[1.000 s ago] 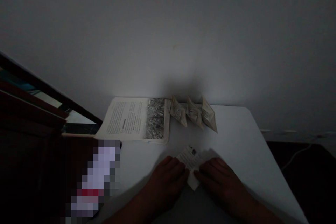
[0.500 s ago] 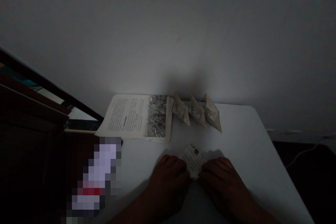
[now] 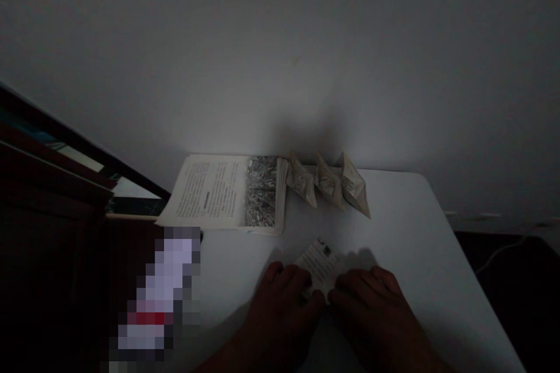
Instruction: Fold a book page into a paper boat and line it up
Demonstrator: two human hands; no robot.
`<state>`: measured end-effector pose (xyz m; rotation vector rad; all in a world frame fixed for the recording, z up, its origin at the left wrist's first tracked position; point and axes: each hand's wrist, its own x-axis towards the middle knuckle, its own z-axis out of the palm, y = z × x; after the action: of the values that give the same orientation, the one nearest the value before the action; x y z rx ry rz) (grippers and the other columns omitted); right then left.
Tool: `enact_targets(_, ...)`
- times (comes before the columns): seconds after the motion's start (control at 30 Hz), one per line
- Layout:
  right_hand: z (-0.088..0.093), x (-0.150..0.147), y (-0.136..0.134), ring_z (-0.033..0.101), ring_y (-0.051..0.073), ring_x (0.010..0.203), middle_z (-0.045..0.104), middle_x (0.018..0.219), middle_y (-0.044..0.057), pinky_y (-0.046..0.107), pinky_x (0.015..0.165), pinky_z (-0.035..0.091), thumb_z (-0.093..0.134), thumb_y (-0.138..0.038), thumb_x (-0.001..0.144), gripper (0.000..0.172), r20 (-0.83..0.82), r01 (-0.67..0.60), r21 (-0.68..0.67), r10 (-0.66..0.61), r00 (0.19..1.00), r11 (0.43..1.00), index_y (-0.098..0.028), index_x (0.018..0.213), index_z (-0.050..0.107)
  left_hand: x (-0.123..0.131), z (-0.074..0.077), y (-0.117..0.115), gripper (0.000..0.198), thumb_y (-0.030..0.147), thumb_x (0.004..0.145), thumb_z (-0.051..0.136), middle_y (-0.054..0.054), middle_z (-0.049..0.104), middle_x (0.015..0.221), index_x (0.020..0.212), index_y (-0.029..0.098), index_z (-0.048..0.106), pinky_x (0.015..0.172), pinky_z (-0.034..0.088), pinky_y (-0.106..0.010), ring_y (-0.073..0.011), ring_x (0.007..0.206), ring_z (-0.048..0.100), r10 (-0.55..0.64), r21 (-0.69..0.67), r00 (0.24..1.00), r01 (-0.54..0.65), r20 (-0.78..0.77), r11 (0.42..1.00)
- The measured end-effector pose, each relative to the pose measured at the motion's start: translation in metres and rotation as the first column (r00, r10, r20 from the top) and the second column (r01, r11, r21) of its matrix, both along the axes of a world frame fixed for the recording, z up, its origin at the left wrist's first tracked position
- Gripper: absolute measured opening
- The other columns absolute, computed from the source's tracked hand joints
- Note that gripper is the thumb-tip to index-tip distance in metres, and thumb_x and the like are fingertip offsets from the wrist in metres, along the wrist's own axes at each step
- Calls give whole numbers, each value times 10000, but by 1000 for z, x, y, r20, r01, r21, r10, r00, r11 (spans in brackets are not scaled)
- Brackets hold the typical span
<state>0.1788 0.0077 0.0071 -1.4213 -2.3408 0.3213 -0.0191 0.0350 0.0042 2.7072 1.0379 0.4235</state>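
Head view shows the paper [image 3: 322,263] with its near corner out of sight: 1 second ago it pokes toward us past our thumbs, and now a blunter edge sits there. We read that as a fold being pressed down. The paper lies on the table [image 3: 406,233], on our side of the book [image 3: 219,192] and to its right. Our left hand [image 3: 284,300] and right hand [image 3: 370,300] both have hold of it, fingers curled nearly closed, thumb tips close together at its near edge; what is tucked beneath, we cannot tell. 3 boats [image 3: 331,184] stand just right of the book.
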Motion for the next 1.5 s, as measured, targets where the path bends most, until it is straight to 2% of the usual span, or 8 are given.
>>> enact_targets(0.33, -8, 0, -5, 524, 231, 865, 602, 908, 35, 422, 814, 308, 553, -249, 809, 77, 7, 19, 20, -19, 1000, 1000, -277, 848, 614, 2, -1, -5, 104, 243, 793, 538, -78, 548, 916, 884, 204, 572, 786, 349, -459, -241, 859, 479, 22, 2, 1000, -22, -1, 1000)
enact_targets(0.43, -3, 1, -5, 523, 227, 865, 604, 899, 36, 409, 803, 327, 539, -247, 827, 74, 4, 3, 24, -3, 1000, 1000, -255, 828, 613, 1, -1, -8, 98, 227, 816, 517, -81, 558, 959, 893, 196, 569, 828, 343, -474, -243, 900, 488, 38, 24, 999, -38, 30, 999)
enact_targets(0.67, 13, 3, -1, 525, 199, 809, 606, 859, 52, 364, 756, 378, 538, -251, 843, 96, -54, -46, 13, 47, 997, 999, -215, 845, 627, -5, 7, -8, 168, 293, 805, 560, -81, 567, 971, 917, 169, 577, 878, 357, -459, -244, 944, 495, 65, -33, 985, -60, 159, 998)
enact_targets(0.93, -4, -8, -5, 518, 208, 830, 618, 885, 64, 372, 779, 389, 503, -206, 863, 129, -135, 36, 144, -17, 991, 989, -176, 846, 627, -2, -4, -10, 45, 183, 817, 552, -58, 583, 873, 833, 167, 590, 820, 404, -413, -208, 850, 518, 114, 115, 973, -139, 200, 984)
enact_targets(1.07, -8, -11, -6, 523, 206, 824, 627, 866, 66, 377, 787, 391, 470, -213, 885, 178, -143, 66, 211, -36, 989, 975, -176, 837, 637, -2, -10, -12, 43, 185, 810, 576, -61, 593, 929, 844, 181, 602, 820, 407, -417, -214, 869, 523, 143, 136, 972, -170, 186, 976)
enact_targets(1.23, -7, -11, -7, 535, 221, 841, 641, 873, 61, 405, 800, 384, 493, -250, 877, 167, -135, 110, 211, -82, 987, 971, -198, 823, 642, -3, -13, -13, 70, 206, 815, 576, -77, 594, 982, 875, 184, 606, 828, 414, -439, -229, 902, 526, 192, 152, 963, -222, 190, 963)
enact_targets(1.33, -7, -12, -7, 545, 216, 829, 647, 865, 60, 407, 803, 386, 499, -248, 875, 161, -134, 117, 223, -88, 987, 968, -194, 824, 642, -4, -12, -13, 80, 200, 833, 548, -85, 590, 971, 884, 174, 604, 817, 427, -438, -227, 890, 527, 175, 135, 970, -199, 169, 971)
enact_targets(1.5, -12, -14, -9, 562, 183, 813, 651, 826, 54, 352, 799, 424, 432, -167, 899, 216, -120, 28, 252, 3, 993, 967, -177, 850, 643, -6, -10, -13, 222, 154, 898, 384, -103, 595, 929, 955, 119, 596, 803, 471, -371, -198, 861, 534, -9, 153, 986, -16, 165, 988)
